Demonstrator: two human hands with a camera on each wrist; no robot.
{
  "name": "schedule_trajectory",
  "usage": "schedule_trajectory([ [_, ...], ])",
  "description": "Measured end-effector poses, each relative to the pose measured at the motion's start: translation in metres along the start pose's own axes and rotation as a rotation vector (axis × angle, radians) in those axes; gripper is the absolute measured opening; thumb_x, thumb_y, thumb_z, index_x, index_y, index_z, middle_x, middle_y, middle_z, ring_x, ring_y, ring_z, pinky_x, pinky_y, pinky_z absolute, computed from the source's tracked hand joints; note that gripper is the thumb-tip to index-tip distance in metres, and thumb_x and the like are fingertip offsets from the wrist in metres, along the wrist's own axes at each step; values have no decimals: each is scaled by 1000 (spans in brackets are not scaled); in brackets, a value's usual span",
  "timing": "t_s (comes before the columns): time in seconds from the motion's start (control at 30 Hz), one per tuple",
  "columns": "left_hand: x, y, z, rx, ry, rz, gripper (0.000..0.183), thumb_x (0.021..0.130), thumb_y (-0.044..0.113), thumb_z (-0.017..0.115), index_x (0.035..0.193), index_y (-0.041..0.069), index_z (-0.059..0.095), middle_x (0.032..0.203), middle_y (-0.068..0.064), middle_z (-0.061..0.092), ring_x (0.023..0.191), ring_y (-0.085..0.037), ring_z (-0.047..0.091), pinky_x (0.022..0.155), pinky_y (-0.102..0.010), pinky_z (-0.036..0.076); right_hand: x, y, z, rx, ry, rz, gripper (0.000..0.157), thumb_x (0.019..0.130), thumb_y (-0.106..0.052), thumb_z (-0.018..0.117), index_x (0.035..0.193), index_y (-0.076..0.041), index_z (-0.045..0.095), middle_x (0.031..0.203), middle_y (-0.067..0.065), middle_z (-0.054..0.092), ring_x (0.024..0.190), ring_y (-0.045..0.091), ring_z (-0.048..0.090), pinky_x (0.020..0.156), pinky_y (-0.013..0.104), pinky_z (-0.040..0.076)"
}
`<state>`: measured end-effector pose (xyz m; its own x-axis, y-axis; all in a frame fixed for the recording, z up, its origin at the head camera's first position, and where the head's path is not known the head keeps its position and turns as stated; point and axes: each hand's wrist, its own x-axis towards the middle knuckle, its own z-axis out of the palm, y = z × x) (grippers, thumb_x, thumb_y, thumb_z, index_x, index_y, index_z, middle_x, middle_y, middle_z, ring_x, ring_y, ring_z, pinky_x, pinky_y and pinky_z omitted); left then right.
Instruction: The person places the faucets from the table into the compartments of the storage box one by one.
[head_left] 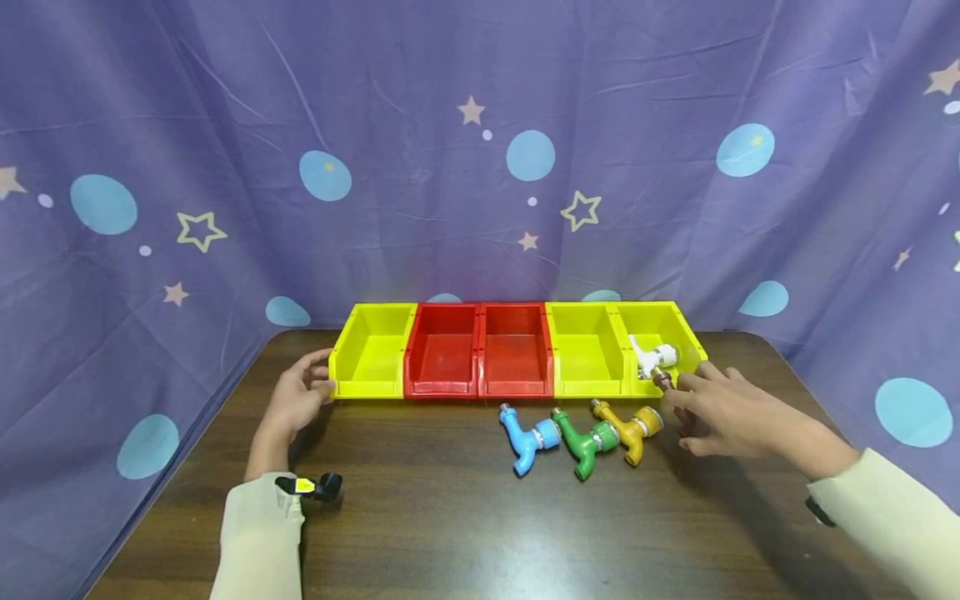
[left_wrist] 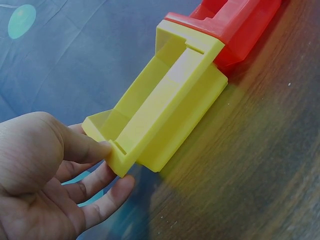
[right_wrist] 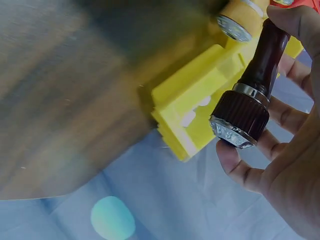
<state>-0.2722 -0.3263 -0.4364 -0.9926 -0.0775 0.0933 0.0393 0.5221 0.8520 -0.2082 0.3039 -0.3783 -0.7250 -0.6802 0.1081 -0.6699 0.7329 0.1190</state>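
My left hand (head_left: pixel 295 400) pinches the outer edge of the leftmost yellow bin (head_left: pixel 367 389), thumb on the rim and fingers round the side in the left wrist view. My right hand (head_left: pixel 738 414) grips a dark maroon tap (right_wrist: pixel 253 87) with a ribbed knob and a metal ring. In the head view that tap overlaps the front of the rightmost yellow bin (head_left: pixel 656 313), its threaded end toward the bin. A white tap (head_left: pixel 647 361) lies inside this bin. Just left of the right hand, a yellow-orange tap (head_left: pixel 632 430) lies on the table.
Between the end bins stand two red bins (head_left: pixel 444 388) (head_left: pixel 516 388) and another yellow bin (head_left: pixel 590 388), all in one row. A blue tap (head_left: pixel 527 442) and a green tap (head_left: pixel 585 443) lie in front on the wooden table (head_left: pixel 420 517). A purple patterned curtain (head_left: pixel 405 233) hangs behind.
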Motion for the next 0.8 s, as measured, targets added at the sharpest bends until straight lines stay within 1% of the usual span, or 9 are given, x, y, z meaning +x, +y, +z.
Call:
schedule_trajectory([
  [0.1, -1, -1, -1, -2, -2, 2, 60, 101, -5, 55, 158, 5, 36, 128, -26, 56, 114, -35, 61, 81, -32, 61, 9, 0, -5, -13, 37, -25, 35, 73, -41, 88, 94, -33, 61, 87, -18, 45, 86, 14, 43, 63, 29, 28],
  [0.23, 0, -2, -1, -6, -3, 18, 60, 101, -5, 55, 157, 4, 36, 127, -27, 56, 114, -37, 61, 79, -30, 61, 21, 0, -9, -20, 60, -43, 38, 72, -39, 88, 99, -31, 63, 92, -16, 50, 88, 16, 45, 64, 31, 30],
  [0.43, 2, -4, -2, -14, 3, 20, 61, 100, -6, 54, 157, 3, 36, 127, -27, 56, 113, -36, 61, 79, -30, 61, 42, 0, -10, 31, 55, -36, 33, 77, -35, 86, 99, -31, 63, 89, -18, 51, 89, 15, 44, 68, 32, 31],
  [0.63, 2, -4, -1, -27, 0, 9, 60, 100, -6, 54, 157, 5, 37, 127, -27, 56, 113, -36, 61, 80, -31, 61, 66, 1, -6, 48, 32, 2, 29, 81, -36, 83, 103, -28, 65, 94, -15, 54, 91, 18, 44, 71, 33, 33],
  [0.73, 2, -3, -2, -31, -3, 0, 61, 101, -6, 54, 158, 5, 36, 128, -26, 55, 113, -35, 61, 80, -30, 61, 78, 1, -5, 48, 20, 8, 31, 82, -38, 82, 107, -28, 66, 96, -12, 54, 90, 19, 44, 70, 33, 33],
  [0.8, 2, -3, -2, -31, -5, -3, 61, 101, -6, 53, 158, 6, 36, 128, -26, 55, 114, -35, 61, 80, -30, 61, 85, 1, -4, 48, 27, 4, 35, 82, -38, 83, 111, -26, 67, 97, -11, 56, 89, 19, 44, 69, 34, 33],
])
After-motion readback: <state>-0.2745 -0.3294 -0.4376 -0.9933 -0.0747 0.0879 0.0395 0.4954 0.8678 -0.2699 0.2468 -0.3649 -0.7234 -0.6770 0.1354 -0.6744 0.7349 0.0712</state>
